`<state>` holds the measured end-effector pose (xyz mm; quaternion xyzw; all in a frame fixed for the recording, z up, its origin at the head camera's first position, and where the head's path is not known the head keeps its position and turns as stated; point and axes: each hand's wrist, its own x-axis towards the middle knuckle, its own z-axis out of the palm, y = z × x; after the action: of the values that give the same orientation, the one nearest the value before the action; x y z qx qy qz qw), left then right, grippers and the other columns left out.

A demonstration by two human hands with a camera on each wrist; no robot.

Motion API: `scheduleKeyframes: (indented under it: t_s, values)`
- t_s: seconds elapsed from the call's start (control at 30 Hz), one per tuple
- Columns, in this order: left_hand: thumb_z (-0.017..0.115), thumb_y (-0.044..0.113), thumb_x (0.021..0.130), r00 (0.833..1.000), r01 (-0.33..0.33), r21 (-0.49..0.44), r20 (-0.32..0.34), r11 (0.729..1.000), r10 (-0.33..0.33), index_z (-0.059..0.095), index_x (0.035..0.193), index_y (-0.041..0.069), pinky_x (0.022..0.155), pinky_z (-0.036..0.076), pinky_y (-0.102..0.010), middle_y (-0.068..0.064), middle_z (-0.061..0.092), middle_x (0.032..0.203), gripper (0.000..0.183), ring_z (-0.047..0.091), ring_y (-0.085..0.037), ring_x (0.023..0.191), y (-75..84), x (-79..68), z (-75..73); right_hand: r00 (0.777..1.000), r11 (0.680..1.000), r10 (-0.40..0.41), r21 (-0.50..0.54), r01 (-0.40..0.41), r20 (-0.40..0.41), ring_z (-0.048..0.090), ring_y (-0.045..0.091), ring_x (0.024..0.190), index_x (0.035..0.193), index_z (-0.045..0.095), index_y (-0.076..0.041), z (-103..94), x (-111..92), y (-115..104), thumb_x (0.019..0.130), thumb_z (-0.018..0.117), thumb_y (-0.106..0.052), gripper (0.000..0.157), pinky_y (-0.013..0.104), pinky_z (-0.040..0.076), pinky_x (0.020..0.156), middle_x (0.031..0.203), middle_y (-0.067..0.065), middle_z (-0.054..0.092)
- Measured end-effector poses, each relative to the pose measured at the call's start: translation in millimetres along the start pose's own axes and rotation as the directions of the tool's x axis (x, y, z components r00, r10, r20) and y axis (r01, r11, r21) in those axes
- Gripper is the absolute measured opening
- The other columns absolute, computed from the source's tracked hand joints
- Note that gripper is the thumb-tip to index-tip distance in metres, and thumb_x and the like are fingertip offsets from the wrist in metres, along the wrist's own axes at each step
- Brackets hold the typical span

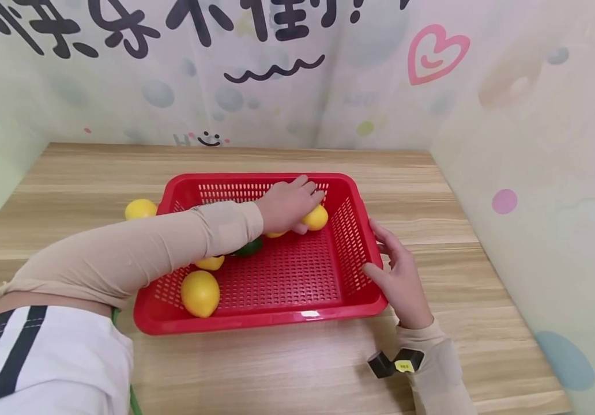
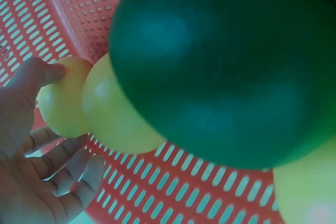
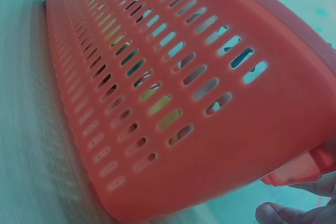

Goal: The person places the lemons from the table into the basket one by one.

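Note:
A red plastic basket [image 1: 287, 276] with slotted walls stands on the table. My left hand [image 1: 288, 204] reaches into its far right part. Thumb and fingers grip a lemon [image 1: 316, 218] there; in the left wrist view the thumb presses on top of this lemon [image 2: 64, 98]. A second lemon [image 2: 118, 108] touches it, beside a smooth dark green fruit [image 2: 220, 66]. That green fruit [image 1: 248, 248] is partly hidden by my left sleeve in the head view. My right hand [image 1: 400, 276] holds the basket's right rim, its thumb toward the inside.
A large lemon [image 1: 200, 294] lies in the basket's front left corner, with another yellow fruit [image 1: 209, 263] behind it. Outside the basket, at the left, a yellow fruit [image 1: 140, 209] rests on the wooden table [image 1: 256, 369]. Printed wall sheets [image 1: 297, 115] border the table.

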<state>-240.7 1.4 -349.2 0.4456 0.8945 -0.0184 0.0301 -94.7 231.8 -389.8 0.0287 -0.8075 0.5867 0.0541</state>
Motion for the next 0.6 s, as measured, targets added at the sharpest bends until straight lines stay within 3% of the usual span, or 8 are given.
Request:
scheduleKeyframes:
  t_s: [0.4,0.6]
  values:
    - [0.077,0.038,0.092,1.000,0.011,0.041,-0.010,0.999,-0.011,0.055,0.145,0.006,0.095,0.056,-0.043,-0.014,0.059,0.135,0.065,0.052,-0.029,0.121,0.6,-1.3,9.3,1.000,1.000,0.014,0.005,-0.014,0.011,0.051,0.030,0.120,0.157,0.044,-0.013,0.9,-0.7,-0.9,0.088,0.062,0.010,0.075,0.029,0.061,0.079,0.144,0.011,0.054]
    - [0.075,0.040,0.093,0.999,0.030,0.094,-0.016,0.995,-0.029,0.062,0.135,0.005,0.085,0.060,-0.042,-0.013,0.063,0.126,0.057,0.054,-0.027,0.112,2.1,-1.8,9.2,1.000,1.000,0.009,0.000,-0.009,0.010,0.052,0.029,0.119,0.157,0.044,-0.014,0.7,-1.0,-1.4,0.088,0.062,0.009,0.075,0.028,0.060,0.080,0.144,0.011,0.054]
